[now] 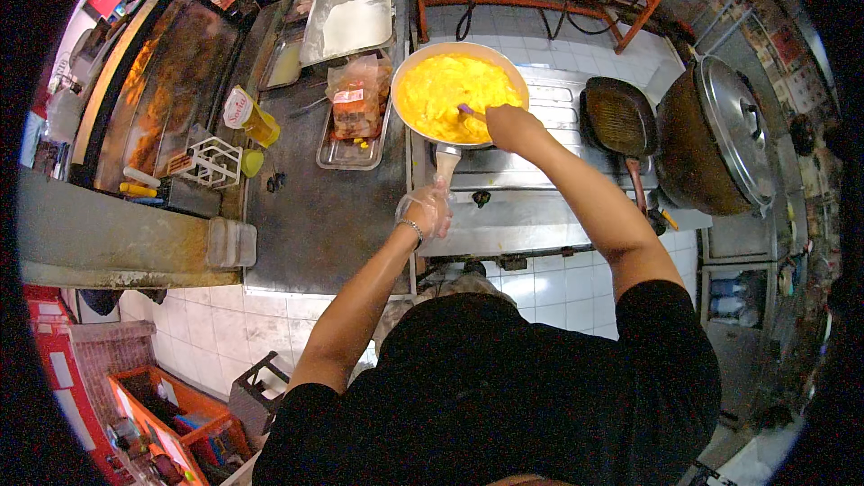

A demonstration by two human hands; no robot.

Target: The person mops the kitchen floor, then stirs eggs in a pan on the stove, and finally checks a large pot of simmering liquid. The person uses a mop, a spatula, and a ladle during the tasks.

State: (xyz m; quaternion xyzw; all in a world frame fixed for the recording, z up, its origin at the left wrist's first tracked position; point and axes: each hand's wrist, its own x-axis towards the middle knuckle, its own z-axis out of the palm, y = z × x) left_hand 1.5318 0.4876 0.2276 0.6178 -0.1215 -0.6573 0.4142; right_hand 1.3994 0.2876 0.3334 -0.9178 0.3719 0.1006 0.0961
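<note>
My left hand (426, 209), in a clear plastic glove and with a bracelet at the wrist, is closed around the pale handle (447, 160) of a frying pan (518, 74). The pan sits on a steel gas stove (472, 233). Yellow scrambled egg (439, 84) covers most of the pan's inside. My right hand (509, 127) reaches over the pan's right rim and grips a purple-tipped utensil (466, 109), whose lower end is in the egg; its kind is hard to tell.
Left of the stove, the dark counter holds packaged meat (358, 111) on a clear tray (347, 160), a floury tray (310, 40) and a bottle of yellow oil (260, 123). To the right are a square grill pan (617, 118) and a large lidded pot (695, 142).
</note>
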